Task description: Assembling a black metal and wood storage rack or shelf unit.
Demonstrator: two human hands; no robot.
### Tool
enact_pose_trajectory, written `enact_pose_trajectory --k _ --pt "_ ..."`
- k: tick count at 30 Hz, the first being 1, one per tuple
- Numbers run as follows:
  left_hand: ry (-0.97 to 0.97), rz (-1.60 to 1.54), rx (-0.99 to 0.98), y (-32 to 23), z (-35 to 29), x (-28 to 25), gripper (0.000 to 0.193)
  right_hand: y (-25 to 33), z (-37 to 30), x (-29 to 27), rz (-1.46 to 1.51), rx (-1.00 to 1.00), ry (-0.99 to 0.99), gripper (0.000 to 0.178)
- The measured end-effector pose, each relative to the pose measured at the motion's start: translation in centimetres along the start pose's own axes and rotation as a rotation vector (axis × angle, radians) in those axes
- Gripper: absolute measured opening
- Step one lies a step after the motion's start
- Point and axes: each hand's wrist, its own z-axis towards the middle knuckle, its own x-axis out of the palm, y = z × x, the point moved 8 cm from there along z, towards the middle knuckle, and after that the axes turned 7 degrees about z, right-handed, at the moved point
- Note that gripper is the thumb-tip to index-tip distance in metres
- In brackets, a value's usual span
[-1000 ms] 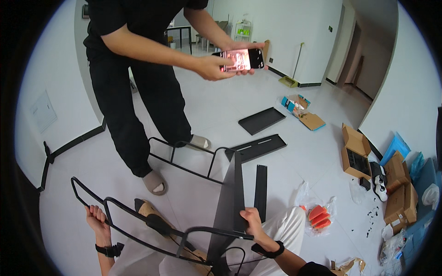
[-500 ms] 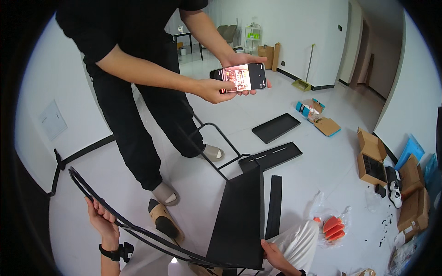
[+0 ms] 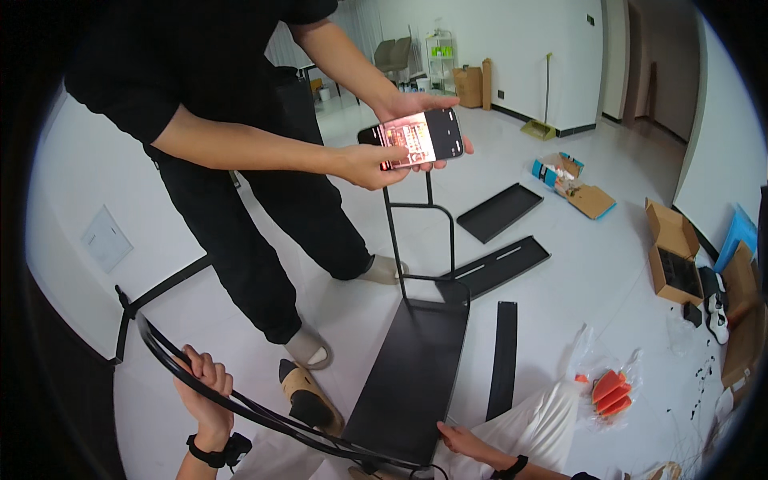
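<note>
My left hand (image 3: pixel 206 390) is wrapped round a bent black metal tube frame (image 3: pixel 254 412), which rises to the left and curves down toward the near end of a long black shelf panel (image 3: pixel 412 364). My right hand (image 3: pixel 466 442) pinches the panel's near right edge, its fingertips partly hidden. From the panel's far end stands another black tube frame (image 3: pixel 421 205) with crossbars. Ahead on the left, a person in black holds a lit phone (image 3: pixel 412 142) in both hands, one thumb over the screen, above this far frame.
Two black trays (image 3: pixel 500 211) and a narrow black strip (image 3: pixel 502 360) lie on the floor. Red-orange pieces in clear plastic (image 3: pixel 612 392) lie right of my knee. Open cardboard boxes (image 3: pixel 672 256) line the right wall. The person's slippered feet (image 3: pixel 308 347) stand close to the panel.
The shelf panel and its far tube frame have turned, the far frame now standing more upright in view. My left hand has shifted slightly right and down with its frame. The view has swung a little.
</note>
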Motion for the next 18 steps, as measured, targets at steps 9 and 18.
enact_pose_trajectory --k 9,18 --pt "-0.158 0.168 -0.025 -1.8 5.2 1.7 0.038 7.4 -7.7 1.1 0.205 -0.047 0.023 0.037" --pt "0.106 0.101 -0.041 -1.2 5.0 5.7 0.039 10.2 -1.5 -3.2 0.041 -0.126 0.062 0.041"
